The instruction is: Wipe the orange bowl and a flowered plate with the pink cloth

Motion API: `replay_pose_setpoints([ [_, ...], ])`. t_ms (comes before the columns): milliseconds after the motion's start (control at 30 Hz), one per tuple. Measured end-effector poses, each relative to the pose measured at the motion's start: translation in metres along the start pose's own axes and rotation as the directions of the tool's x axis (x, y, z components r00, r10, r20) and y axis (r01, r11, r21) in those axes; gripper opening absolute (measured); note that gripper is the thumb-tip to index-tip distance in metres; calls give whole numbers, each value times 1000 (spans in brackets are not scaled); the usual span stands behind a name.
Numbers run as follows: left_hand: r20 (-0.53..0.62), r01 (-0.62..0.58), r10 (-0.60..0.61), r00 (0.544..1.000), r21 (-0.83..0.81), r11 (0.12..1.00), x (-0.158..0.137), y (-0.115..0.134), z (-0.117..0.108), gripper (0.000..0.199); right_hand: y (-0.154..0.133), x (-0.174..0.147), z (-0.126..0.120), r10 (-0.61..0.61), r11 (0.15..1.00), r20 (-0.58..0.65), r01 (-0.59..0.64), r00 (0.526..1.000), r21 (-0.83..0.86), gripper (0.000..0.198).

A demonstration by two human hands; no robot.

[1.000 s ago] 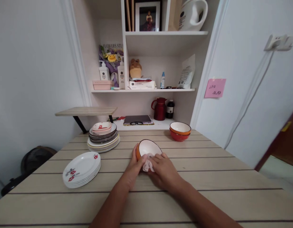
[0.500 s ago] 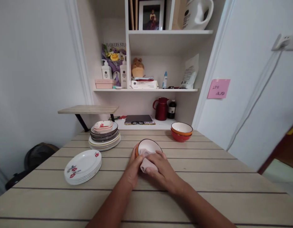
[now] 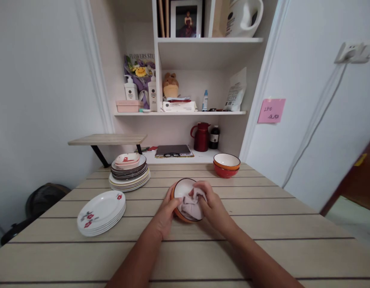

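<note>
An orange bowl (image 3: 182, 189) with a white inside and dark rim is tilted toward me at the middle of the table. My left hand (image 3: 167, 210) is closed on its left side, thumb over the rim. A pale pinkish cloth (image 3: 192, 208) lies bunched inside the bowl. My right hand (image 3: 213, 205) pinches the cloth at the bowl's right side, its fingers bent over the rim. The bowl's underside is mostly hidden.
White floral plates (image 3: 102, 210) are stacked at the left, with a taller stack of dishes (image 3: 129, 174) behind them. Two nested bowls (image 3: 227, 165) stand at the back right. A small raised shelf (image 3: 108, 139) juts over the back left, and a red jug (image 3: 201, 137) stands behind the table.
My right hand has lifted off the front of the bowl to its right rim, drawing the cloth up. More of the bowl's orange outside shows, and the view has shifted slightly.
</note>
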State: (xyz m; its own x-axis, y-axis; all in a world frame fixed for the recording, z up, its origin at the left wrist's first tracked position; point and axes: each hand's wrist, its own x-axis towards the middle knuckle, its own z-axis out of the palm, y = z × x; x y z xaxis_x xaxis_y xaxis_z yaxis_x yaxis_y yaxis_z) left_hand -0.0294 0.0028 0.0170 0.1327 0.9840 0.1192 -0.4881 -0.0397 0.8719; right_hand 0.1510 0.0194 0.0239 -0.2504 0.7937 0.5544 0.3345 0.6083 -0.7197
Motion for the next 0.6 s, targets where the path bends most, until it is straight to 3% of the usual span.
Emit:
replay_pose_setpoints([
  [67, 4, -1, 1, 1000, -7, 1000, 0, 0, -2, 68, -4, -1, -2, -96, 986, 186, 119, 978, -118, 22],
  [133, -1, -2, 2, 1000, -14, 1000, 0, 0, -4, 68, -10, -3, -5, -186, 948, 386, 269, 904, -172, 19],
  [200, -8, 5, -5, 1000, -18, 1000, 0, 2, -5, 68, -14, -5, -8, -233, 912, 487, 363, 842, -190, 16],
  [300, -9, 24, -24, 1000, -19, 1000, -1, 4, -5, 71, -14, -5, -10, -227, 876, 503, 401, 834, -270, 30],
  [500, 58, 36, -35, 998, -15, 999, 1, 6, -9, 76, -1, 1, -12, -293, 774, 523, 519, 801, -362, 19],
  [600, 46, 34, -32, 998, -44, 998, 3, 6, -11, 75, -1, 1, -10, -321, 717, 492, 548, 809, -432, 16],
])
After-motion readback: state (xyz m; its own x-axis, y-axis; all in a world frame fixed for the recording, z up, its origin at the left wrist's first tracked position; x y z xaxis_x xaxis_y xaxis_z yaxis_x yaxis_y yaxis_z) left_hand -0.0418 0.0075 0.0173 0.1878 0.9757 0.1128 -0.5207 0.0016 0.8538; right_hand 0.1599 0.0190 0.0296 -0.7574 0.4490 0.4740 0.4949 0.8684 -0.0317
